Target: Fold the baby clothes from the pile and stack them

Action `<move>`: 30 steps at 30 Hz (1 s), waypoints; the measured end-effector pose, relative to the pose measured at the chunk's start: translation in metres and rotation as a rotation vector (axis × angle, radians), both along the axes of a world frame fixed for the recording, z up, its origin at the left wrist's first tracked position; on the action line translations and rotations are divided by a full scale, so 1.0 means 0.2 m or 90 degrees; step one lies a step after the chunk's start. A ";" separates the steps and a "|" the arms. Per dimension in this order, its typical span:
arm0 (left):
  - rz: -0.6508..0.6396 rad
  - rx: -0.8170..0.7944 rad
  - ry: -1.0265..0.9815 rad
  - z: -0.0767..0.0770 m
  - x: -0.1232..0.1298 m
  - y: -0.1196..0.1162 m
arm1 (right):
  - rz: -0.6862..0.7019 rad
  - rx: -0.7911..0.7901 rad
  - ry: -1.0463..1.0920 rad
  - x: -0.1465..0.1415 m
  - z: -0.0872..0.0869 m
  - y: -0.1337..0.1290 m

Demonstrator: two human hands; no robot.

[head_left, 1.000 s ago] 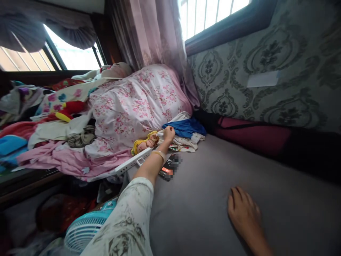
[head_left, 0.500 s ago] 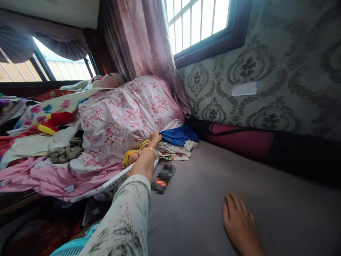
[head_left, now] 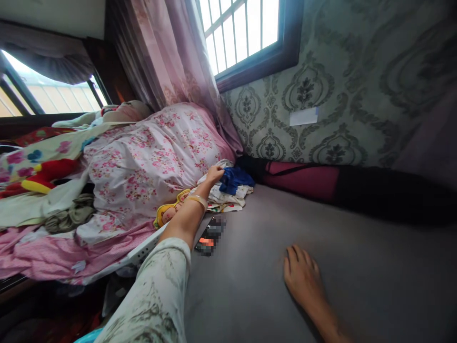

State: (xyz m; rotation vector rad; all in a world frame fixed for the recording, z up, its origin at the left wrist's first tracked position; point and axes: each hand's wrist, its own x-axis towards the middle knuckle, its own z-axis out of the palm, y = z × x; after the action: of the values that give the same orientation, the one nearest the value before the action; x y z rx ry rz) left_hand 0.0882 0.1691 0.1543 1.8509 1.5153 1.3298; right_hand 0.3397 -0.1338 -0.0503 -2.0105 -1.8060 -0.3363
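Stretched out ahead, my left hand (head_left: 215,174) has its fingers closed on the edge of a blue piece of clothing (head_left: 236,179). That garment is bunched up, and its exact kind cannot be made out. Beneath it lies a pile of white printed clothes (head_left: 224,196). A yellow cushion-like thing with cartoon faces (head_left: 167,212) is beside my left forearm, partly covered by it. My right hand (head_left: 302,274) rests palm down on the grey sheet (head_left: 250,267), fingers stretched out, holding nothing.
A phone-like dark object (head_left: 210,236), partly blurred, lies by my left forearm. A long black and maroon bag (head_left: 303,178) runs along the wall. Left are a flowered quilt (head_left: 143,157), heaped clothes (head_left: 71,214) and a white perforated edge (head_left: 146,252).
The view has turned to the right. My left hand has drawn the blue garment up into a tighter bunch, baring more of the white clothes below. My right hand stays flat on the sheet.
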 end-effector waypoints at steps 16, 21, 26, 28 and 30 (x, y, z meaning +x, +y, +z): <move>-0.471 -0.247 -0.416 0.25 0.64 -0.64 | 0.056 0.138 0.458 0.12 0.34 -0.04; -0.606 -0.316 -0.385 0.26 0.77 -0.96 | 0.107 0.307 0.578 0.09 0.70 -0.17; -0.662 -0.398 -0.364 0.23 0.88 -1.17 | 0.079 0.360 0.518 0.10 0.80 -0.26; -0.657 -0.421 -0.370 0.21 0.91 -1.20 | 0.066 0.353 0.513 0.13 0.80 -0.27; -0.653 -0.432 -0.380 0.18 0.92 -1.20 | 0.063 0.349 0.542 0.17 0.80 -0.28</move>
State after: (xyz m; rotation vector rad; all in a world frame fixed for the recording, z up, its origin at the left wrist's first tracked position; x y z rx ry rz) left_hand 0.2712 -0.0718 0.1897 1.2651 0.4400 0.6278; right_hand 0.3741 -0.1896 0.1104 -1.3555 -1.1048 0.0646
